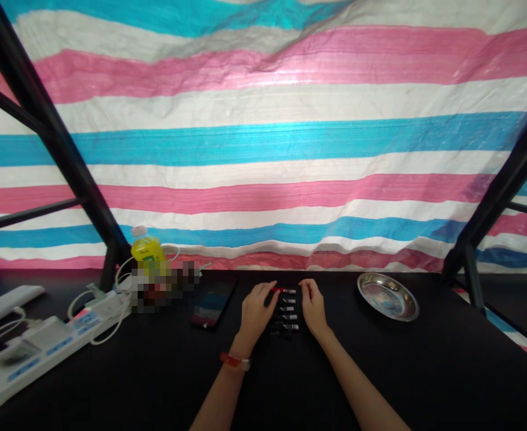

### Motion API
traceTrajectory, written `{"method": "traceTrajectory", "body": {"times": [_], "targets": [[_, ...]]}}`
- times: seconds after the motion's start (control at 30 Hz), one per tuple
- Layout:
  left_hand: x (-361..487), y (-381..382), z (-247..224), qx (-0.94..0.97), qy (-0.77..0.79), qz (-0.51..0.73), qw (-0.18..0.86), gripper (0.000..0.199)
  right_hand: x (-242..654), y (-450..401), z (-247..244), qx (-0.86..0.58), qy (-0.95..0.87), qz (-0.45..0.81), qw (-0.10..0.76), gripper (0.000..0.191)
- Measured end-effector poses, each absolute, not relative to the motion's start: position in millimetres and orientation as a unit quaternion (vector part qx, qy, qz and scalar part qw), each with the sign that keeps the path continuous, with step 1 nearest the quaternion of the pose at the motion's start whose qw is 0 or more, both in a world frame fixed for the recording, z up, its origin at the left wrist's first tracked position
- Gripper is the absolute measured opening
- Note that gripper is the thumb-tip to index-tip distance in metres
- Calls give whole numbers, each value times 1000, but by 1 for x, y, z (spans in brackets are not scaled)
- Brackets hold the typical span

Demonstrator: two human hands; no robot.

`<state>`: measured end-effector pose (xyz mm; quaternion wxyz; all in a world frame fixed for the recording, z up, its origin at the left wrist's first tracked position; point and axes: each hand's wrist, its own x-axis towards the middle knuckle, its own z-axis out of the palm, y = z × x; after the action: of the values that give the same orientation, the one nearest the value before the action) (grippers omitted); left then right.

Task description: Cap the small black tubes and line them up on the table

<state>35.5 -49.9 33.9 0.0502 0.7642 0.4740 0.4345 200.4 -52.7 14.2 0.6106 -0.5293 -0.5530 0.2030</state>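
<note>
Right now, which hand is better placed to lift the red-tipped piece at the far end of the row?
Probably left: the left hand has fingertips touching the red-tipped piece; the right hand hovers just beside the row.

No readable text anywhere

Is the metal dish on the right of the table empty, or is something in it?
Empty: the metal dish shows only its bare, shiny inside, with reflections.

Your head camera looks forward and down over the desk (380,371), hands near, striped tarp (263,137) filling the far background.
</note>
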Motion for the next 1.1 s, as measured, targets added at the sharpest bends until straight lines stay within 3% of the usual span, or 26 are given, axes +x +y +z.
{"method": "traceTrajectory", "body": {"times": [0.23, 0.6, 1.1], "targets": [[41, -53, 34, 834, 396, 383, -38, 29, 194, -65, 18, -489, -627, 211, 569, 20], [43, -54, 33, 862, 346, 363, -74, 24, 185, -76, 24, -439, -732, 128, 505, 24], [45, -58, 35, 855, 351, 377, -66, 22, 184, -73, 18, -453, -690, 136, 548, 17]]}}
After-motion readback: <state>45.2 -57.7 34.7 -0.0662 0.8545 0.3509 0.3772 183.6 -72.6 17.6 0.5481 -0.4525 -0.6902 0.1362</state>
